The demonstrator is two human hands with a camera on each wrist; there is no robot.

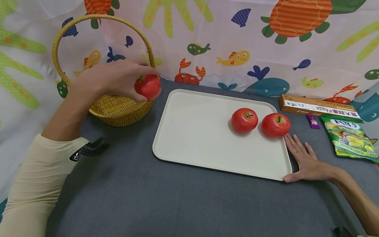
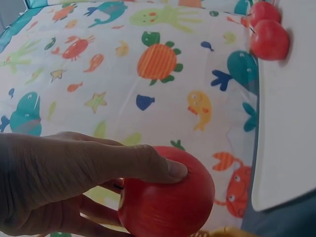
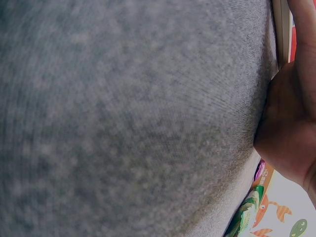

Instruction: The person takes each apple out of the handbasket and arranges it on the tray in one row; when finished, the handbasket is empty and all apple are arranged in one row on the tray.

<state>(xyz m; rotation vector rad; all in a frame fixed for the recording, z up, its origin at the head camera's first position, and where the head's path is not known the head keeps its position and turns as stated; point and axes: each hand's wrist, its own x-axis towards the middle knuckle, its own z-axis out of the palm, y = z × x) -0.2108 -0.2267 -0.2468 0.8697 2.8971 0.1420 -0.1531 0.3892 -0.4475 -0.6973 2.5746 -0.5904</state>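
My left hand (image 1: 118, 77) grips a red apple (image 1: 149, 87) above the right side of a yellow wicker basket (image 1: 121, 113). In the left wrist view the thumb lies across the top of that apple (image 2: 170, 202), fingers around its far side. Two more red apples rest on a cream tray (image 1: 195, 138): one apple (image 1: 244, 120) right of the middle, the other apple (image 1: 275, 125) near the right edge. At the tray's right edge my right hand (image 1: 305, 163) rests on the grey table with fingers spread, thumb at the near corner.
The basket's tall handle (image 1: 103, 16) arches up behind the left forearm. On the right lie a brown pasta box (image 1: 319, 107), a small purple packet (image 1: 313, 121) and a green snack bag (image 1: 352, 136). A sea-animal patterned cloth (image 1: 219, 36) hangs along the table's back.
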